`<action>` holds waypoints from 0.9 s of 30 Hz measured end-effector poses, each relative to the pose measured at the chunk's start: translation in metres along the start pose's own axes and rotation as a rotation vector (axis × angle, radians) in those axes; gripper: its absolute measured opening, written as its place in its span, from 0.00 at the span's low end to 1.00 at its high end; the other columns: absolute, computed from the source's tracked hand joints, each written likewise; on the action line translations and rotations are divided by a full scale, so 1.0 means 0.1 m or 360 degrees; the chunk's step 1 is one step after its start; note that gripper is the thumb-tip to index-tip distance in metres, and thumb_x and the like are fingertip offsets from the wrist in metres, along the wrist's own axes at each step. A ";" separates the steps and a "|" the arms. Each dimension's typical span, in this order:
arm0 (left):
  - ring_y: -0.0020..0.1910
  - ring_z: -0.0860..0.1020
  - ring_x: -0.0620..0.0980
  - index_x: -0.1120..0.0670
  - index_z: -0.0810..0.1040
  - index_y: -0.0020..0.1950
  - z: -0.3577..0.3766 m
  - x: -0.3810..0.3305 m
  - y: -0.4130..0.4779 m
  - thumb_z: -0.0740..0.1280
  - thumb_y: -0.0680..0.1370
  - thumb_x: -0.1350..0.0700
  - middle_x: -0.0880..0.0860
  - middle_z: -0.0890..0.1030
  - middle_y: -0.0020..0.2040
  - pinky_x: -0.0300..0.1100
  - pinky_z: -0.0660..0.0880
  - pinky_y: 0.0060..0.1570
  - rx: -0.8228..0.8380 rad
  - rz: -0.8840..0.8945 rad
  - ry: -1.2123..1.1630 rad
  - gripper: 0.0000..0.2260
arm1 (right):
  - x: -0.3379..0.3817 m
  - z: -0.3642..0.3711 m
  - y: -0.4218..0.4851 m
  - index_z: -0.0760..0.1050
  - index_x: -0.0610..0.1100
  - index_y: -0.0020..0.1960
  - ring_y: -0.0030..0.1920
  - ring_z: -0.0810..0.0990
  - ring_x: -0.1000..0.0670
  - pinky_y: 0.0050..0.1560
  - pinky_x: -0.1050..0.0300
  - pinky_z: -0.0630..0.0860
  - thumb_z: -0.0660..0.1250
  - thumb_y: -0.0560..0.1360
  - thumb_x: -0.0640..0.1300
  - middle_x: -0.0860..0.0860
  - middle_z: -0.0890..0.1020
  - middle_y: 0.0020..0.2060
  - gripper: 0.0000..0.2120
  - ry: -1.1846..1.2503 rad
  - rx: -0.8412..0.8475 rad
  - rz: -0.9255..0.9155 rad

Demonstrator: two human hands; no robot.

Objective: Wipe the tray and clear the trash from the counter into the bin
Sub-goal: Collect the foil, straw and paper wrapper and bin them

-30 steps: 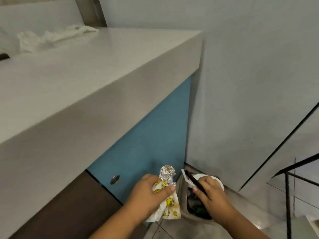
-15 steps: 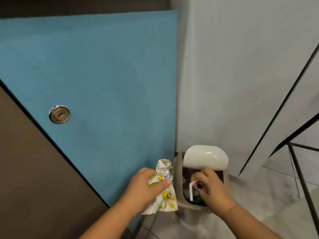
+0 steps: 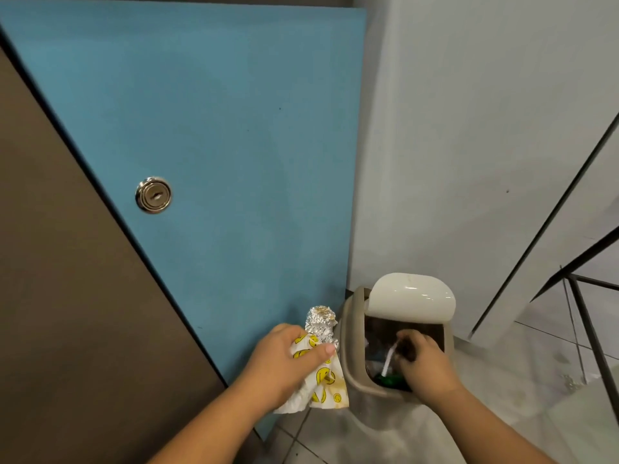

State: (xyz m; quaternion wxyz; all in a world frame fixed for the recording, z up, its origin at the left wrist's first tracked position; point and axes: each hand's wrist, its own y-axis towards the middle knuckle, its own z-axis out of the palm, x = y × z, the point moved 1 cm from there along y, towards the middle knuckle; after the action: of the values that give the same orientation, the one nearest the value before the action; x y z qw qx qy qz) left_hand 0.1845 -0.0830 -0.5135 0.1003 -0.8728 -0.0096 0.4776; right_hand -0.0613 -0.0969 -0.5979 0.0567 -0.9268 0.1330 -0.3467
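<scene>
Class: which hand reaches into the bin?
The right hand, fingers inside the bin opening; the left hand grips the wrapper outside it.

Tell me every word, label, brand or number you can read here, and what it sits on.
None: no readable text here.
On the paper wrapper in the left hand: only yellow smiley faces, no words.
On the lock of the blue door: any marking is too small to read.
On the bin lid and the white straw in the right hand: nothing printed.
</scene>
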 end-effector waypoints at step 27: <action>0.45 0.75 0.42 0.49 0.77 0.48 0.68 -0.30 0.32 0.70 0.70 0.38 0.46 0.75 0.49 0.31 0.68 0.39 0.0151 0.0229 0.0087 0.17 | 0.12 -0.41 -0.15 0.79 0.44 0.49 0.49 0.83 0.43 0.46 0.57 0.80 0.72 0.71 0.34 0.46 0.84 0.44 0.09 0.1125 0.0108 -0.0158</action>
State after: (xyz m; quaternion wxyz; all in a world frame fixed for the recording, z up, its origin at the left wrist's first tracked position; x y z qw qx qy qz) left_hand 0.1093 -0.1063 -0.5302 0.1073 -0.8782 0.0785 0.4594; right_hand -0.0767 -0.0864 -0.5568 0.0212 -0.7525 0.0877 -0.6523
